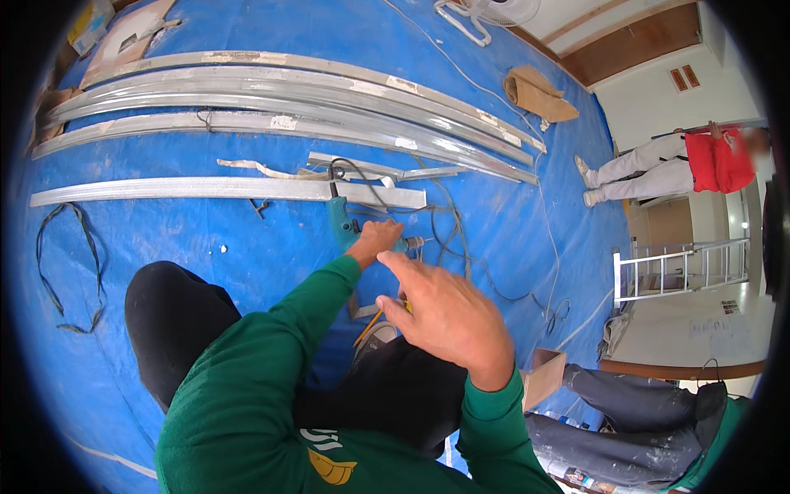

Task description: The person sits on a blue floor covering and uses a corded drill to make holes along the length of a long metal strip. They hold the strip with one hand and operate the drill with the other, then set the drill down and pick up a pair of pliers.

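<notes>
My left hand (377,240) is closed on the body of a teal corded power drill (341,221), laid sideways with its grip pointing away from me. Its chuck (414,243), with a thin bit, points right. My right hand (453,317) hovers just to the right and nearer, index finger stretched toward the left wrist and thumb apart; the other fingers are mostly hidden. Below its thumb shows a yellow pencil-like stick (368,327), by my shoe; whether the hand touches it, I cannot tell. Past the drill lies a long pale metal channel (222,189).
Several long metal profiles (271,90) lie farther off on the blue sheet (197,230). Cords (461,222) coil right of the drill. A black strap (99,272) lies left. At right are a white ladder (679,267), a person in red (720,160) and another person's grey trousers (634,412).
</notes>
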A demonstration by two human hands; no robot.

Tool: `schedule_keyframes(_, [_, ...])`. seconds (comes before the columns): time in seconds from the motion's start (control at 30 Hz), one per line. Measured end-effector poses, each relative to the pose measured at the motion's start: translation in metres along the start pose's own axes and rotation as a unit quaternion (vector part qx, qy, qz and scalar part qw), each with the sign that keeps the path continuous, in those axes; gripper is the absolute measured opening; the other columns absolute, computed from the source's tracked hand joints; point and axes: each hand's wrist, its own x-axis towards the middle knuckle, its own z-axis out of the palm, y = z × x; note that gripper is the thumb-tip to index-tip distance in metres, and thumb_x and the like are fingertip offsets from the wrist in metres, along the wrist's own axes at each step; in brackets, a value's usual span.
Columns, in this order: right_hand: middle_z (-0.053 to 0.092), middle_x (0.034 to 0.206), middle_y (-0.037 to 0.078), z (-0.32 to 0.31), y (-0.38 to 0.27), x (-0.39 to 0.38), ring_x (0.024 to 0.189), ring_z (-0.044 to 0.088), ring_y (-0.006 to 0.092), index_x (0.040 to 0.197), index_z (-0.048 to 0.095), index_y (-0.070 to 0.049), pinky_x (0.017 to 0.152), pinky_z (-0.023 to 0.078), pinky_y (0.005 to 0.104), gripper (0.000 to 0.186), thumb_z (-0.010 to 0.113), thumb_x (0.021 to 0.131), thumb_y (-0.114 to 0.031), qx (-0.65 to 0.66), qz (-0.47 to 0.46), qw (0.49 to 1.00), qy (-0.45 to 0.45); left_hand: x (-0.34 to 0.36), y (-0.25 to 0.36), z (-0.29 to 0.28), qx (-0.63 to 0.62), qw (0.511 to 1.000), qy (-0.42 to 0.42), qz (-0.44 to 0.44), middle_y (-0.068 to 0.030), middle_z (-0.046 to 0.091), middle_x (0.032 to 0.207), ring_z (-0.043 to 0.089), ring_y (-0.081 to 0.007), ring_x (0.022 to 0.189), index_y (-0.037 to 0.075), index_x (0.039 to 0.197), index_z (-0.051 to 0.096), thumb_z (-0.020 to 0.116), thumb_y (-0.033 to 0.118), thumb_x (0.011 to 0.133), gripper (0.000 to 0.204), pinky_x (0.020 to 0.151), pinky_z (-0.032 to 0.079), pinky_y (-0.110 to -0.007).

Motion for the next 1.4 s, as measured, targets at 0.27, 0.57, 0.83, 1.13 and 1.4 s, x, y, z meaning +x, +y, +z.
schedule_keyframes(0.27, [0.08, 0.108, 0.025, -0.003, 0.002, 0.007, 0.099, 0.077, 0.0453, 0.15, 0.062, 0.0, 0.088, 0.06, 0.0552, 0.053, 0.077, 0.106, -0.026, 0.014, 0.008, 1.0, -0.008, -0.006, -0.019, 0.011, 0.106, 0.993, 0.01, -0.051, -0.0135, 0.07, 0.145, 0.072, -0.0401, 0.131, 0.015, 0.14, 0.075, 0.106, 0.026, 0.057, 0.089, 0.093, 0.064, -0.055])
schedule_keyframes(0.57, [0.078, 0.098, 0.022, -0.009, 0.015, 0.01, 0.093, 0.078, 0.0412, 0.151, 0.063, 0.0, 0.084, 0.06, 0.0496, 0.054, 0.08, 0.104, -0.019, 0.035, 0.005, 0.998, 0.055, 0.011, 0.009, -0.078, 0.082, 0.996, -0.014, 0.011, -0.0155, 0.085, 0.123, 0.08, -0.0373, 0.121, 0.012, 0.114, 0.089, 0.102, 0.031, 0.071, 0.049, 0.094, 0.066, -0.054])
schedule_keyframes(0.83, [0.078, 0.097, 0.02, -0.018, 0.012, 0.016, 0.093, 0.079, 0.0379, 0.152, 0.064, 0.002, 0.085, 0.061, 0.0463, 0.054, 0.08, 0.105, -0.019, 0.079, 0.045, 0.996, 0.022, -0.041, 0.09, 0.043, -0.066, 0.973, -0.201, 0.093, -0.0157, 0.088, 0.112, 0.085, -0.0362, 0.099, 0.011, 0.111, 0.09, 0.089, 0.024, 0.085, 0.03, 0.081, 0.068, -0.054])
schedule_keyframes(1.13, [0.08, 0.1, 0.007, -0.041, 0.067, -0.006, 0.094, 0.078, 0.0191, 0.151, 0.069, -0.005, 0.083, 0.059, 0.0364, 0.048, 0.075, 0.107, -0.021, 0.217, 0.118, 0.963, 0.108, -0.085, 0.103, 0.105, 0.128, 0.968, -0.214, 0.006, -0.0108, 0.088, 0.109, 0.086, -0.0345, 0.095, 0.009, 0.116, 0.09, 0.078, 0.018, 0.093, 0.028, 0.071, 0.068, -0.057])
schedule_keyframes(1.4, [0.081, 0.107, 0.013, 0.202, 0.3, -0.022, 0.095, 0.078, 0.0241, 0.12, 0.08, -0.005, 0.083, 0.06, 0.0382, 0.03, 0.077, 0.104, -0.03, 0.312, 0.078, 0.947, -0.021, -0.128, 0.09, 0.098, 0.114, 0.991, -0.059, 0.025, -0.0121, 0.076, 0.112, 0.077, -0.0312, 0.101, 0.006, 0.117, 0.079, 0.073, 0.023, 0.099, 0.025, 0.073, 0.066, -0.052])
